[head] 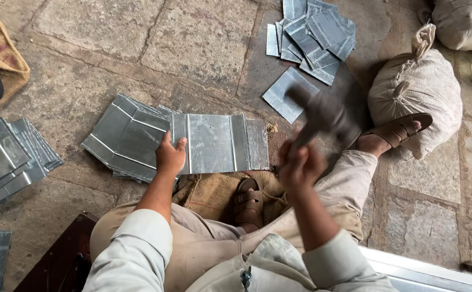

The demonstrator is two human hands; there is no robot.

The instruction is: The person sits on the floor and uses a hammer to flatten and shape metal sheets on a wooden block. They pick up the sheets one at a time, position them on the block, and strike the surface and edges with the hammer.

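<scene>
The person sits on the stone floor (203, 38) with legs folded, one sandalled foot (248, 203) tucked on a piece of burlap (206, 194) just in front of the lap. The left hand (169, 157) presses down on the near left edge of a folded sheet-metal piece (219, 143), fingers and thumb clamped over its rim, probably to pin it flat and steady against blows. The right hand (300, 165) is clenched around the handle of a hammer (322, 116), raised and blurred above the sheet's right end, so the struck area lies well clear of the holding fingers. To the left of the sheet, touching it, lies a pile of similar creased pieces (125, 138), within easy reach. Further left, at the floor's edge of view, sits another stack of sheets (9, 159). Beyond the hammer lies a loose heap of small flat squares (311, 38), with bare stone between it and the work. To the right, a tied cloth sack (417, 86) sits against the outstretched other foot (395, 132), limiting room on that side.
</scene>
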